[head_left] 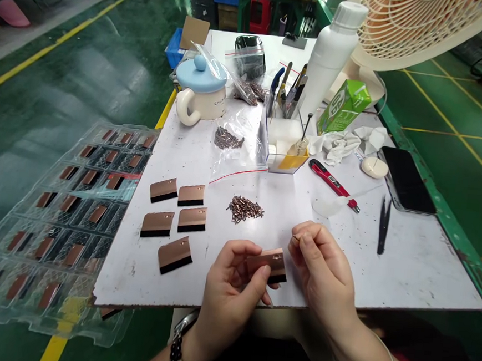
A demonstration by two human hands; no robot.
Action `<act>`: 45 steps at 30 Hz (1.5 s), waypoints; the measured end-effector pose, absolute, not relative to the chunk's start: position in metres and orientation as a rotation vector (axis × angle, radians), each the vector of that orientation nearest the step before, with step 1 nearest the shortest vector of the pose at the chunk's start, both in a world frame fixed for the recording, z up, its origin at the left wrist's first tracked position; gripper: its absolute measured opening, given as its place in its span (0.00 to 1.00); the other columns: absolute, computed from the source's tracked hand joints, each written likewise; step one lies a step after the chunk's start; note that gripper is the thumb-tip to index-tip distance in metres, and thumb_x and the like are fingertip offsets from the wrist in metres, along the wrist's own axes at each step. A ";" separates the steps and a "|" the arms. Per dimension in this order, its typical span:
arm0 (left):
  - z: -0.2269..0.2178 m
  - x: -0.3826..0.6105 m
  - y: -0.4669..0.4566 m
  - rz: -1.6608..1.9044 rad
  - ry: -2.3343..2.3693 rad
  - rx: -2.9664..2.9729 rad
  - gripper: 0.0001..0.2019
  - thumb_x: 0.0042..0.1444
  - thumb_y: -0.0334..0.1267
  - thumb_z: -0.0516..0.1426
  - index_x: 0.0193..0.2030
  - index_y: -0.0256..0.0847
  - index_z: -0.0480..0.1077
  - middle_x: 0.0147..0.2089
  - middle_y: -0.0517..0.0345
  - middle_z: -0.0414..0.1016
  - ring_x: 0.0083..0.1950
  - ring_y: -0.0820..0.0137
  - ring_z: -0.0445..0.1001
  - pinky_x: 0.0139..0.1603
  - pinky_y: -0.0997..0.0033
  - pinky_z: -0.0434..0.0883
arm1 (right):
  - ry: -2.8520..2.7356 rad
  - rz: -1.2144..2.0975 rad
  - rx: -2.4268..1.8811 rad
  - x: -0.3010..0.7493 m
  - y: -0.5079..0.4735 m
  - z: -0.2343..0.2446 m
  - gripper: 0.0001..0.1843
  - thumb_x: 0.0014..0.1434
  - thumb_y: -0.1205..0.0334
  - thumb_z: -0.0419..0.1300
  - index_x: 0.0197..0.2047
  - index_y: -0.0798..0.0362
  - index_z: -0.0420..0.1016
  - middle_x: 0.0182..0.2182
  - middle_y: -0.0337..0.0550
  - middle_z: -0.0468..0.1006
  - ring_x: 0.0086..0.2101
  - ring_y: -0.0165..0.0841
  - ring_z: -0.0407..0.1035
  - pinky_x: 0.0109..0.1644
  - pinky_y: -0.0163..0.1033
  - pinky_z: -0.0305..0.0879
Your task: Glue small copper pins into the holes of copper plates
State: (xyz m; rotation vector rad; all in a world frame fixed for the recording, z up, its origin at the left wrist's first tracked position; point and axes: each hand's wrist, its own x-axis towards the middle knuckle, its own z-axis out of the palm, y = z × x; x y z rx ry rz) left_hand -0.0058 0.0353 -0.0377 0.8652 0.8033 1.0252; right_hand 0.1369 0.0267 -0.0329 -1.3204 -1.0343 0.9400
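Near the table's front edge, my left hand (pixel 232 285) grips a copper-brown plate (pixel 274 264) with a black lower edge and small holes near its upper corner. My right hand (pixel 321 265) is just to its right, thumb and forefinger pinching a tiny copper-coloured screw (pixel 296 237), apart from the plate. Beyond my hands lies a small heap of similar screws (pixel 245 209). To the left, several matching brown plates (pixel 157 224) lie flat on the white tabletop (pixel 133 275).
A clear compartment tray (pixel 25 213) with brown pieces sits left of the table. Behind are a lidded mug (pixel 207 103), screw bag (pixel 237 147), tool box (pixel 285 145), white bottle (pixel 332 54) and fan (pixel 407 27). Cutter (pixel 332 182), tweezers (pixel 383 225) and phone (pixel 408 180) lie right.
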 end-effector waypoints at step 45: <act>-0.037 -0.009 0.038 0.934 0.838 1.178 0.10 0.65 0.36 0.52 0.34 0.38 0.70 0.33 0.59 0.67 0.31 0.77 0.70 0.33 0.77 0.70 | -2.068 -0.020 -1.215 0.159 0.024 -0.020 0.14 0.58 0.73 0.59 0.48 0.53 0.73 0.37 0.42 0.63 0.37 0.31 0.59 0.40 0.41 0.54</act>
